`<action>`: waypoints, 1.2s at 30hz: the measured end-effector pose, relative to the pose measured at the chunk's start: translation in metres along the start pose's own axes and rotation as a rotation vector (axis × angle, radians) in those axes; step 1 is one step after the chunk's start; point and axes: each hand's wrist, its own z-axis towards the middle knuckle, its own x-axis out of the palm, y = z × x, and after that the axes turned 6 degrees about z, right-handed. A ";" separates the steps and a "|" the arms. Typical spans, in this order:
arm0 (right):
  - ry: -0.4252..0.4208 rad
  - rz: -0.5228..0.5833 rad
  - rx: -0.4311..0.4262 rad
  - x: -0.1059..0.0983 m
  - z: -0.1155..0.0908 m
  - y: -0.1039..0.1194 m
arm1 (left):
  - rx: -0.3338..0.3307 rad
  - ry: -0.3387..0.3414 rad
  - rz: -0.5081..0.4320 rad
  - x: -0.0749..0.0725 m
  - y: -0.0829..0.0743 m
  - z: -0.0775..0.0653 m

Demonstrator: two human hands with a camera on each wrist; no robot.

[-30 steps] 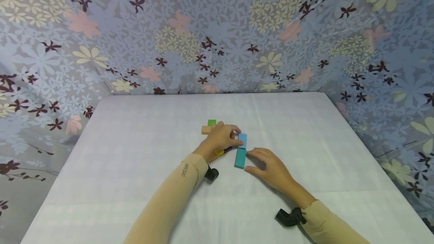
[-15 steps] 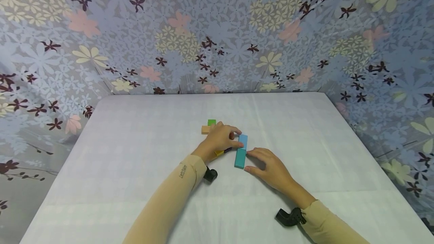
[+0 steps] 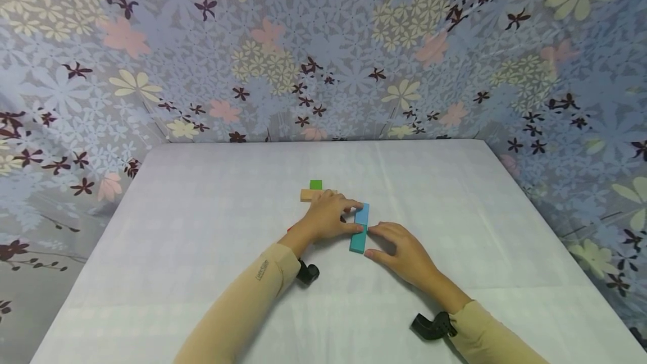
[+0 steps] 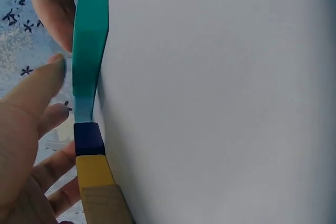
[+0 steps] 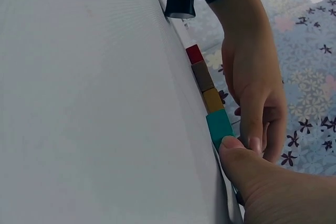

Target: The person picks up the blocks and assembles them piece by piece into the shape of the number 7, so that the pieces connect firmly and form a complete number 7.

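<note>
A teal block [image 3: 357, 243] and a light blue block [image 3: 361, 213] lie end to end in one line on the table. My left hand [image 3: 328, 215] reaches over from the left, its index fingertip by the far end of the light blue block and its thumb at the seam with the teal one. On the other side, my right hand [image 3: 401, 246] has its thumb and index finger spread along the teal block's right side. In the right wrist view the right thumb [image 5: 239, 156] touches the teal block's end. A dark blue block [image 4: 89, 139] shows in the left wrist view.
Beyond my left hand lie a green block [image 3: 315, 185] and a light wooden block [image 3: 306, 195]. A yellow block [image 4: 94, 171] and a brown block [image 4: 106, 205] stand in the left wrist view. The right wrist view has a red block [image 5: 194, 54]. White cloth [image 3: 227, 195] covers the table.
My left hand has come a little nearer, its thumb sliding from the light blue block to the seam. The light blue block has shifted slightly right, into line with the teal one. Right hand still.
</note>
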 end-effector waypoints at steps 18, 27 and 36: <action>-0.043 0.027 0.020 -0.011 0.008 0.001 | 0.011 0.123 0.217 0.004 -0.014 -0.034; -0.044 0.037 0.098 -0.038 0.042 -0.017 | 0.001 0.109 0.204 0.008 -0.016 -0.035; 0.017 0.022 0.111 -0.043 0.073 -0.019 | 0.039 0.071 0.342 0.012 -0.029 -0.040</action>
